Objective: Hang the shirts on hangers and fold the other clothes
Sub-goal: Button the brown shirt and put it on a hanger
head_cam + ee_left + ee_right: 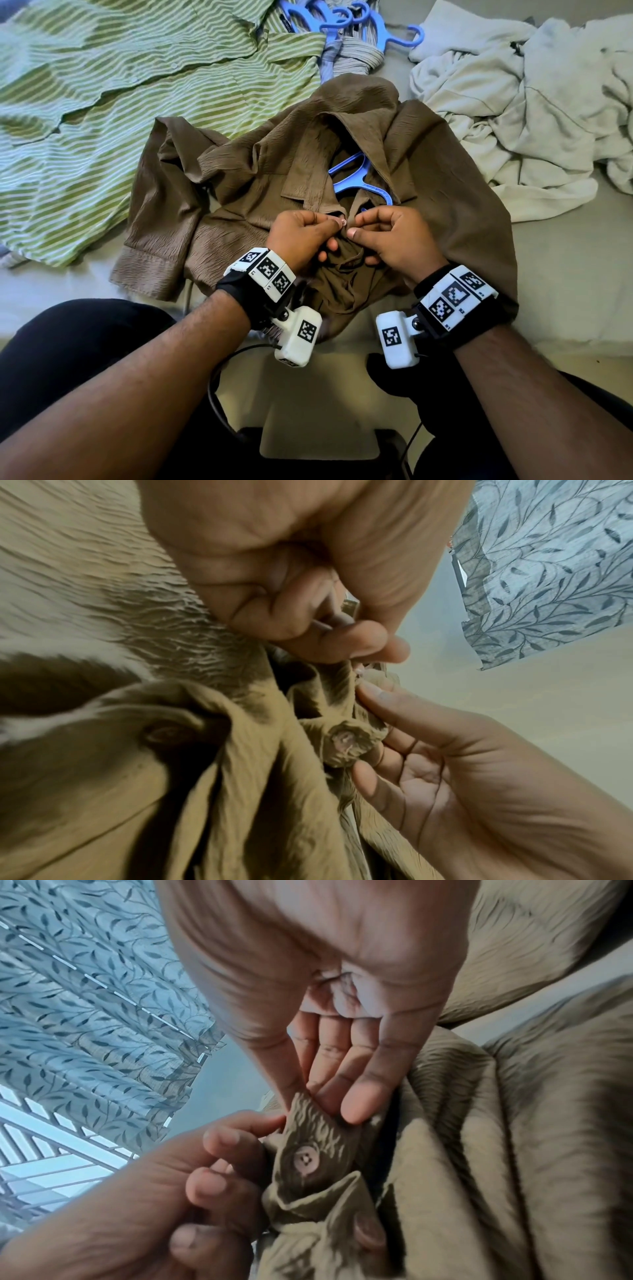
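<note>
A brown crinkled shirt (239, 192) lies spread on the bed with a blue hanger (356, 178) inside its collar. My left hand (329, 228) and right hand (359, 228) meet at the front opening just below the collar. Each pinches an edge of the placket around a small pale button (344, 222). In the right wrist view the right hand (325, 1102) pinches the fabric above a second button (306, 1158), and the left hand (232, 1150) grips the cloth beside it. The left wrist view shows the left hand (342, 642) curled on bunched fabric facing the right hand (394, 723).
A green striped shirt (137, 85) lies spread at the far left. Several loose blue hangers (342, 20) and a grey striped shirt (356, 54) sit at the back. A pile of pale crumpled clothes (531, 120) fills the right. Bare sheet (565, 274) shows at near right.
</note>
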### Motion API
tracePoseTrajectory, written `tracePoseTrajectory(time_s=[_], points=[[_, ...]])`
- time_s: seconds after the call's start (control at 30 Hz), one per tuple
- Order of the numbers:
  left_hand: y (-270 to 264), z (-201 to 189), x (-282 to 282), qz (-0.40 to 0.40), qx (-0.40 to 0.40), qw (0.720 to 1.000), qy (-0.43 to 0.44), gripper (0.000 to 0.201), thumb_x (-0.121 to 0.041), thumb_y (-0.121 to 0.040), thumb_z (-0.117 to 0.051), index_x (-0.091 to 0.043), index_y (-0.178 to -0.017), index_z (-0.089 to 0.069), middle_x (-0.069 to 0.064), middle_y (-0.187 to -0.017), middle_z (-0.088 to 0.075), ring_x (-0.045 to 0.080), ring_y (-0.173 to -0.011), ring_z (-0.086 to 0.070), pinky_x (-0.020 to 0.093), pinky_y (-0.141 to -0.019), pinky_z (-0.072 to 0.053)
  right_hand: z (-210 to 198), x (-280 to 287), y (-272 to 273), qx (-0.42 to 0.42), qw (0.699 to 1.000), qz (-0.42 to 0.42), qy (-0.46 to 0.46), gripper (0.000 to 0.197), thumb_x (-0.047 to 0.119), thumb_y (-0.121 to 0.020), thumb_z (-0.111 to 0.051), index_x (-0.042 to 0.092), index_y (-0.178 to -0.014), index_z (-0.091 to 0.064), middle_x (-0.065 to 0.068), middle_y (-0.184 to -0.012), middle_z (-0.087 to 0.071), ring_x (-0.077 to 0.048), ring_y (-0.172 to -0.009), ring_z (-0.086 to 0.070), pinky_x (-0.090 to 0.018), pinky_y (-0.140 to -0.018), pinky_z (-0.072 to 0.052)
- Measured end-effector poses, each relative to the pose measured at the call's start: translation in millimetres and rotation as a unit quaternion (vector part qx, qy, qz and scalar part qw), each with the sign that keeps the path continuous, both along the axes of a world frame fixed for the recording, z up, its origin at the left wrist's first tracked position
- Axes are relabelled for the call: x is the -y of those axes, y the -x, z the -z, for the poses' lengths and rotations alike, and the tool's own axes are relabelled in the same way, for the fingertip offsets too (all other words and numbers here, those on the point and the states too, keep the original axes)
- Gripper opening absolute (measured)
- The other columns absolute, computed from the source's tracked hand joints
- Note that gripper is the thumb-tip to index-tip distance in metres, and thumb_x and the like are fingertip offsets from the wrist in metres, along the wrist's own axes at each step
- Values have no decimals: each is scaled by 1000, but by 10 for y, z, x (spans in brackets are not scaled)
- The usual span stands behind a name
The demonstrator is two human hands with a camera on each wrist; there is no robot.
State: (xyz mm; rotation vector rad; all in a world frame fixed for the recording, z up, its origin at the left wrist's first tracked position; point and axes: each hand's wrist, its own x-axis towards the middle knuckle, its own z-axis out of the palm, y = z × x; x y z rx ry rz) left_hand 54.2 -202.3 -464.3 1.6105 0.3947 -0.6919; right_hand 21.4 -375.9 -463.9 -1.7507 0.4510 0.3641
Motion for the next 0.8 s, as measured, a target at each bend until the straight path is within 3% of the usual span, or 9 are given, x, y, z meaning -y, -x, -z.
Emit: tracePoseTrajectory(time_s=[0.23,0.33,0.47,0.6,0.8], points=[[-4,43,1,1,23,1000,-9,16,-23,-95,-74,-8,-94,-77,1,-55,-63,12,-39,-45,19,-41,-39,28,13,7,1,1000,-12,6,14,13,-87,-83,24,-94,-77,-14,-84,-75,-18,-74,-72,-34,-59,-62],[1,51,4,4,19,1000,-18,16,-24,-95,-74,-8,-93,-77,1,-54,-63,12,-39,-45,20,-41,-39,20,13,4,8,1000,-16,-9,22,11,-88,-82,28,-100,-76,-10,-78,-70,-15,-72,-69,-34,-60,-61],[10,64,11,2,14,1000,-23,18,-23,-95,-74,-5,-95,-77,-1,-52,-61,10,-38,-45,18,-39,-37,-3,13,9,18,999,-29,-15,24,11,-88,-82,31,-100,-76,-18,-90,-75,-15,-75,-70,-33,-63,-62],[16,48,24,-6,3,1000,-18,18,-21,-96,-73,-4,-96,-76,-2,-51,-59,9,-36,-44,16,-37,-35,8,14,18,29,999,-32,-17,22,12,-87,-84,31,-97,-77,-19,-90,-75,-13,-71,-68,-30,-60,-59],[17,29,30,12,5,1000,-23,18,-22,-96,-73,-4,-96,-76,-3,-50,-59,8,-37,-44,16,-37,-36,12,-7,23,-8,999,20,-31,12,20,-88,-84,18,-99,-80,-4,-88,-80,-15,-80,-76,-32,-59,-62]])
